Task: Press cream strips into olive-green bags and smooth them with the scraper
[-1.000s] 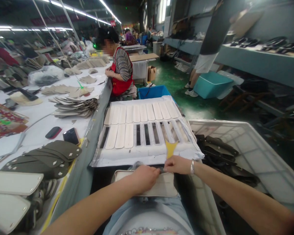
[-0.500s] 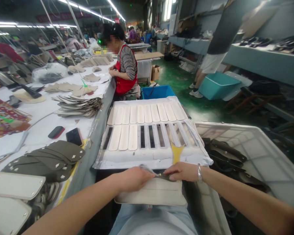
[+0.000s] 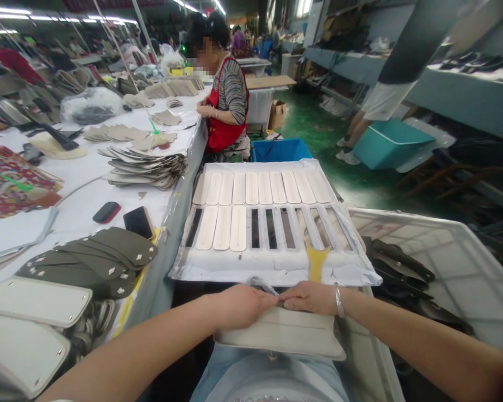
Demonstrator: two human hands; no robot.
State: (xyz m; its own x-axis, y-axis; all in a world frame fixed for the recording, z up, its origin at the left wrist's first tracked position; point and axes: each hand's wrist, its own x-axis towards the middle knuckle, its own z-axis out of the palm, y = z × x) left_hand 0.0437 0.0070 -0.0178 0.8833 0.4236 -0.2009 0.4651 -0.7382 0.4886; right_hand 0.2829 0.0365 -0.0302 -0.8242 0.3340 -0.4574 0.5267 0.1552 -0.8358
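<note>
A cream, flap-like panel with a stitched line lies across my lap, its dark upper edge partly showing. My left hand is closed along that upper edge, fingers pointing right. From the other side my right hand, with a silver bracelet at the wrist, pinches the same edge. The fingertips of both hands meet and hide what is under them. Some clear, film-like material shows just behind my left fingers. Beyond my hands is a white slotted board with cream strips lying on it.
A yellow forked piece lies on the board's near edge. Dark grey panels, cream panels and a phone are on the left table. At right stands a white bin with dark pieces. A co-worker in a red apron sits ahead.
My fingertips have come together, covering a small shiny metal part that showed between them. The camera view has shifted, so the scene sits further right.
</note>
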